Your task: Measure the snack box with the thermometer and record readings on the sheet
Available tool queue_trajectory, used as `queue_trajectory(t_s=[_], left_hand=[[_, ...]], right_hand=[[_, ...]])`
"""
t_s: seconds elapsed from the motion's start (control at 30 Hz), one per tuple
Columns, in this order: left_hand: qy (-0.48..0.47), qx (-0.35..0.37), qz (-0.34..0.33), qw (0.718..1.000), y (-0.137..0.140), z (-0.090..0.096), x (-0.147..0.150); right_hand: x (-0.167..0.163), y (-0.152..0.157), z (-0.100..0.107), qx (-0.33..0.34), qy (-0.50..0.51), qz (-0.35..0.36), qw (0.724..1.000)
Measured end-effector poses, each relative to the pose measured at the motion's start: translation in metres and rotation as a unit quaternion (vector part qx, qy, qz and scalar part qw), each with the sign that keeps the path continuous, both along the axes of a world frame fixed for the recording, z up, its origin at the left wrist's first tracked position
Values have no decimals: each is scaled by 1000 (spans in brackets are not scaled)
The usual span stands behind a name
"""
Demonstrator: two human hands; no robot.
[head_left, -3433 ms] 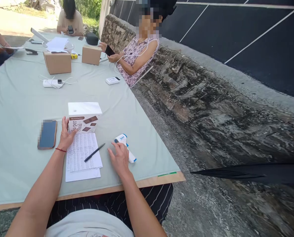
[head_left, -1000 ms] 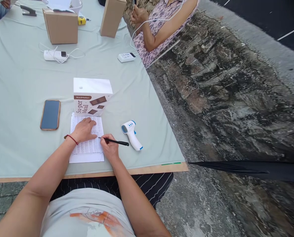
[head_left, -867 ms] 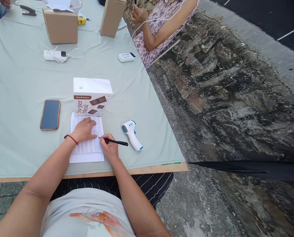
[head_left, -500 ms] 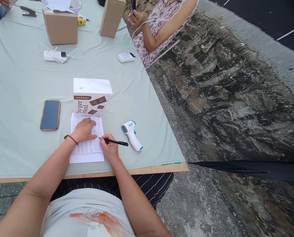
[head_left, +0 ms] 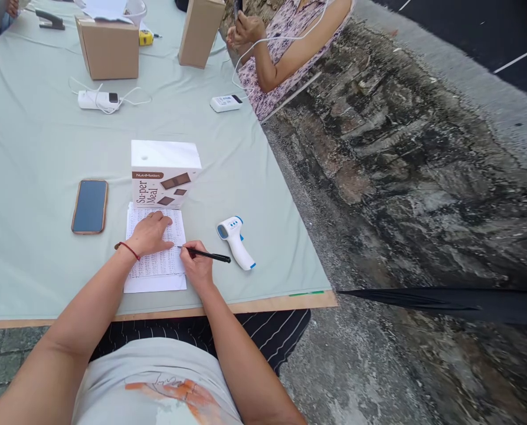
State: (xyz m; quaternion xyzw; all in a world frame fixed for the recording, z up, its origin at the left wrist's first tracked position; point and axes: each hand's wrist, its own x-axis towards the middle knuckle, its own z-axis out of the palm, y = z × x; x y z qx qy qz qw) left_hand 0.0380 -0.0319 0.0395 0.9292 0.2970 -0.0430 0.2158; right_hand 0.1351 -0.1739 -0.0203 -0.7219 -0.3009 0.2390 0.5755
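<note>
Sheets of paper [head_left: 156, 283] covered in rows of small dark marks lie on the cloth in front of me. My left hand [head_left: 151, 235] rests flat on them, thumb and fingers apart, with a red string round the wrist. Between the fingers of my right hand [head_left: 196, 265] is a black pen [head_left: 214, 257], its tip at the right part of the sheet, close to my left thumb. Just beyond the paper stands a white Su-per Meal box [head_left: 166, 156]. A white and blue infrared thermometer [head_left: 236, 242] lies right of the pen.
A phone [head_left: 89, 206] lies to the left. Farther back are two white devices with cables, one power-bank-like [head_left: 97, 100], a cardboard box [head_left: 108, 50], another carton [head_left: 201, 32], a yellow tape measure [head_left: 146, 38] and a stapler [head_left: 51, 20]. A person [head_left: 285, 47] sits at the right edge.
The pen and my right hand have shifted very slightly to the right. My left hand stays on the paper. The seated person's hands have moved a little.
</note>
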Motion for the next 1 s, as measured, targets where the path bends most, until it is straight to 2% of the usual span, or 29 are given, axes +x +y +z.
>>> queue_trajectory(t_s=[0.3,0.47,0.57,0.63,0.7,0.73,0.8,0.87,0.9,0.93,1.0], left_hand=[[2,0,-2,1000,0,1,0],[-9,-2,3,1000,1,-3,-1],[-50,-15,13,999,3,-7,-2],[-123,-39,48,990,5,-8,-3],[-259,-36,112,959,9,-8,-5],[-340,-14,151,928,12,-7,-6],[-481,51,226,846,20,-7,-11],[-558,98,284,773,31,-9,-15],[-576,103,301,753,37,-11,-18],[-581,94,311,746,42,-14,-19],[-559,30,311,768,53,-20,-22]], right_hand=[[0,-1,-2,0,-9,13,1000],[2,-3,-5,41,-38,-13,998],[4,-6,-5,67,-85,-37,993],[5,-6,-6,74,-138,-43,987],[5,-6,-8,79,-193,-54,977],[6,-5,-11,80,-217,-61,971],[6,-2,-17,76,-254,-74,961],[6,0,-25,64,-281,-77,954],[6,1,-28,57,-293,-74,952],[6,2,-31,50,-302,-71,949],[5,3,-36,33,-324,-65,943]])
